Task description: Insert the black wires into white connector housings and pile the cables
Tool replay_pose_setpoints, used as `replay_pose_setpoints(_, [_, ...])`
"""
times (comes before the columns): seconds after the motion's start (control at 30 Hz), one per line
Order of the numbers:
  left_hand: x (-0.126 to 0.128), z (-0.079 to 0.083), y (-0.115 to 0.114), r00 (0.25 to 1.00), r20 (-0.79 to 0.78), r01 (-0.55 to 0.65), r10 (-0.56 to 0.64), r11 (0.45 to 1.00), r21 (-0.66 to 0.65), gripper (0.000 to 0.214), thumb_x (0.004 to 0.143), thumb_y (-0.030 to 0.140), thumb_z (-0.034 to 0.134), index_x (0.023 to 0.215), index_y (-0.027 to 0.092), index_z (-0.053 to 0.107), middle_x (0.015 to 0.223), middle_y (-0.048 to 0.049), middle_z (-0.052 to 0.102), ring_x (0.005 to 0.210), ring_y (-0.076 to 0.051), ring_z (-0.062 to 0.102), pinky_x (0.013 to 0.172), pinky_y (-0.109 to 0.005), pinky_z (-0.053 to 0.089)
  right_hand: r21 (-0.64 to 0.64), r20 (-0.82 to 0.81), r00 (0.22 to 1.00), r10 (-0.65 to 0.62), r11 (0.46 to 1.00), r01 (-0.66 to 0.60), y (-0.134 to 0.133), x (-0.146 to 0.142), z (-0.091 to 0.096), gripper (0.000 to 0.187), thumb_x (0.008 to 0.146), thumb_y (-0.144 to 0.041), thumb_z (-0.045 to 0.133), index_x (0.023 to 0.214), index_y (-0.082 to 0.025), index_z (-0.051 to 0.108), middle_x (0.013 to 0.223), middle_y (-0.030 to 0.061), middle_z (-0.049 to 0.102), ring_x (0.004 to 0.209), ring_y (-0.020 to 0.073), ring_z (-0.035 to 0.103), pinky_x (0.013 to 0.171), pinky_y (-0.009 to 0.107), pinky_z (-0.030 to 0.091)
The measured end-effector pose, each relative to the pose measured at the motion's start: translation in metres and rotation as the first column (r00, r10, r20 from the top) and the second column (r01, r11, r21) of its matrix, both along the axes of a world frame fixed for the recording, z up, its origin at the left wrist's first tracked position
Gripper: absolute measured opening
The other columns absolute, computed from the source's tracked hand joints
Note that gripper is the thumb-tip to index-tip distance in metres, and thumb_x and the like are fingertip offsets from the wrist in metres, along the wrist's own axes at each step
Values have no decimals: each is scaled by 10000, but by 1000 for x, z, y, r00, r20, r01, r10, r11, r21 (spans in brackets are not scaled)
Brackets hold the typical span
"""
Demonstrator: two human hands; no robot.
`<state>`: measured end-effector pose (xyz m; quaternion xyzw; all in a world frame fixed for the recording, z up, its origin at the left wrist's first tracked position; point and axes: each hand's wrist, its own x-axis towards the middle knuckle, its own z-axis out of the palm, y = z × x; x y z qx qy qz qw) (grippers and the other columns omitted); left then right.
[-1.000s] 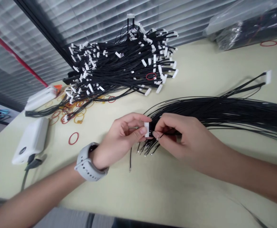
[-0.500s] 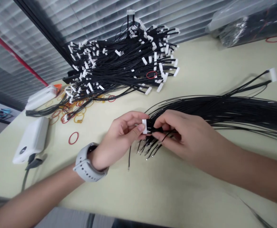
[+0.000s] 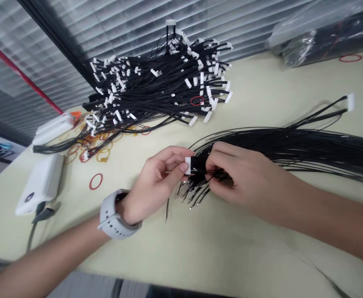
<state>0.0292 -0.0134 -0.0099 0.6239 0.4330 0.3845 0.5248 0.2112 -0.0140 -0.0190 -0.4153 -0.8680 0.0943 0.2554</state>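
Note:
Between the thumb and fingers of my left hand [image 3: 161,182] is a white connector housing [image 3: 188,165], with black wires running out of it to the right. My right hand [image 3: 240,178] is closed just right of the housing, its thumb and forefinger pinched on a black wire [image 3: 200,171] close to the housing. Under and beside the fingers, loose wire ends with small metal terminals [image 3: 194,203] fan out over the table. They belong to a long bundle of black wires [image 3: 318,147] that stretches off to the right, partly hidden by my right hand.
A big heap of black cables with white connectors [image 3: 156,87] lies at the back. Red and yellow rubber bands [image 3: 103,153], a white power bank-like box [image 3: 41,182] and another white box [image 3: 52,128] are on the left. A plastic-wrapped bundle [image 3: 327,41] lies back right.
My right fingers have slid slightly right along the wire, away from the housing, and are drawn closer together. My left hand keeps its hold. The view has shifted a little.

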Motion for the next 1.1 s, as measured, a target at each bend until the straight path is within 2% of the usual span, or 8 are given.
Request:
replay_pose_setpoints(0.13, [-1,-1,1,1000,12,-16,16,1000,-27,141,816,128,557,948,157,597,793,-6,607,671,-74,567,621,-150,503,34,51,997,60,998,-62,3,5,1,79,767,-117,455,708,-155,491,716,13,504,600,105,460,526,232,315])
replay_pose_setpoints(0.23, [-2,-1,2,999,12,-31,31,999,-33,141,817,138,558,950,159,597,807,-8,609,683,-73,570,618,-143,503,-86,31,997,69,994,-66,5,7,3,69,794,-122,439,793,-172,487,718,-9,536,595,99,483,524,227,313])
replay_pose_setpoints(0.37, [-4,-1,5,997,9,-77,78,996,-54,129,811,158,571,937,159,597,816,-14,619,692,-81,579,628,-161,507,-277,-34,992,118,953,-123,6,10,10,225,801,-122,453,1008,-211,465,689,-49,561,581,79,500,509,203,309])
replay_pose_setpoints(0.53, [-5,0,8,995,5,-101,102,991,-84,149,799,180,593,946,168,601,823,-10,622,713,-87,584,648,-175,512,-393,-48,985,165,904,-171,6,13,15,283,787,-116,466,1049,-223,467,665,-63,551,534,73,478,494,202,303])
replay_pose_setpoints(0.63, [-6,0,9,995,21,-93,96,992,-90,154,798,192,600,951,177,604,840,-6,623,715,-79,581,650,-161,509,-345,-65,977,204,914,-214,6,13,9,207,783,-120,475,958,-225,509,715,-52,559,588,78,492,538,205,328])
replay_pose_setpoints(0.87, [-5,1,8,989,56,-127,134,985,-116,163,793,186,605,955,184,607,815,-4,617,704,-85,581,633,-158,510,-42,68,979,191,981,-188,0,8,3,136,825,-234,484,765,-176,593,883,47,505,741,141,486,673,293,373])
replay_pose_setpoints(1.0, [-5,2,8,989,56,-131,137,986,-99,160,796,191,600,956,191,606,787,2,619,677,-88,580,628,-170,510,-67,-69,977,202,976,-207,-8,7,14,285,852,-404,444,738,-188,592,876,55,495,797,163,490,723,325,401])
replay_pose_setpoints(1.1, [-5,1,7,990,75,-113,118,991,-68,143,805,189,588,948,192,607,771,6,607,664,-84,576,621,-168,512,-33,-237,954,184,980,-197,-10,6,16,394,917,-297,286,653,-184,555,821,59,505,833,164,497,739,316,400])
